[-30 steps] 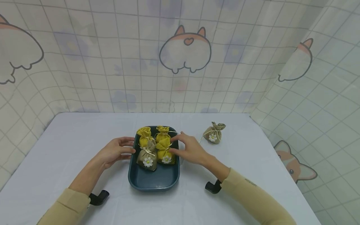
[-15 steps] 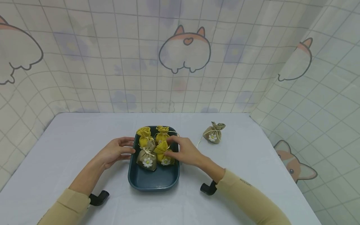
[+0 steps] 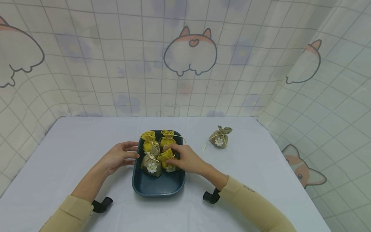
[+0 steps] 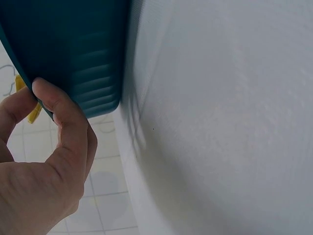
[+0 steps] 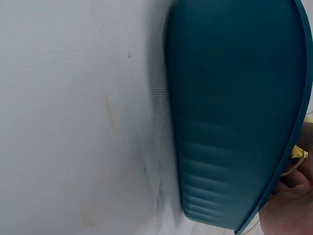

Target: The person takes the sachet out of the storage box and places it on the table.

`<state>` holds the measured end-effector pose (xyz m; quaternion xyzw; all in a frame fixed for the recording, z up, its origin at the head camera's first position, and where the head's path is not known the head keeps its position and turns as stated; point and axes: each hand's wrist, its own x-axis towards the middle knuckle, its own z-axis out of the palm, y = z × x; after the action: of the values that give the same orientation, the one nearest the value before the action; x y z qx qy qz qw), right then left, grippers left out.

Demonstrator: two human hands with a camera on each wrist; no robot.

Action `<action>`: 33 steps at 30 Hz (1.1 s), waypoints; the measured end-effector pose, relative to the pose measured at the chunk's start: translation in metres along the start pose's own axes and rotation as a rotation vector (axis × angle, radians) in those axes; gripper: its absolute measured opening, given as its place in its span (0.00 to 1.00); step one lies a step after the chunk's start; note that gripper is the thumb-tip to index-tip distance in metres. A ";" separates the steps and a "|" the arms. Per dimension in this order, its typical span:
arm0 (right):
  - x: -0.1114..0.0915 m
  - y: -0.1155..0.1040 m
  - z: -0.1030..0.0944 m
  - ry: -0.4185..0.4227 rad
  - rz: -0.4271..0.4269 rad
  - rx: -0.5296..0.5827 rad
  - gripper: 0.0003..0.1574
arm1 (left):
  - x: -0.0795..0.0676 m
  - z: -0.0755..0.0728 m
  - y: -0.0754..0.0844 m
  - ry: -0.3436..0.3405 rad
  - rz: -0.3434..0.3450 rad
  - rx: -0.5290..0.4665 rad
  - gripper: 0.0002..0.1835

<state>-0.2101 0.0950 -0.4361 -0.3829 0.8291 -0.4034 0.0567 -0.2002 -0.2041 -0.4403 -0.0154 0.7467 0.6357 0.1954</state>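
A dark teal tray [image 3: 157, 187] holds several small drawstring pouches with white flowers. At its left side my left hand [image 3: 123, 154] pinches the rim; in the left wrist view the thumb and fingers of this left hand [image 4: 54, 142] meet over the edge. Inside the tray my right hand [image 3: 185, 158] grips a yellow pouch [image 3: 166, 156] with thumb and fingers, partly covering it. A beige pouch [image 3: 150, 165] lies directly left of it. Two more yellow pouches, one at the back left [image 3: 149, 138] and one at the back right [image 3: 168, 134], sit behind them.
Another beige pouch [image 3: 219, 139] with a trailing cord lies on the white tablecloth [image 3: 246, 167], right of the tray. The tray's front part [image 3: 157, 182] shows bare floor. A patterned curtain [image 3: 130, 71] hangs behind the table.
My right hand has moved left and slightly forward-down in the tray, shifting the yellow pouch toward the beige one. The left hand has stayed at the rim.
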 end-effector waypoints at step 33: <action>-0.011 -0.013 -0.014 0.255 0.042 0.208 0.20 | -0.001 0.001 -0.001 0.002 0.006 -0.009 0.36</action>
<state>-0.2007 0.1059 -0.4202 -0.3031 0.7913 -0.5310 -0.0010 -0.1989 -0.2036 -0.4413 -0.0147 0.7440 0.6397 0.1924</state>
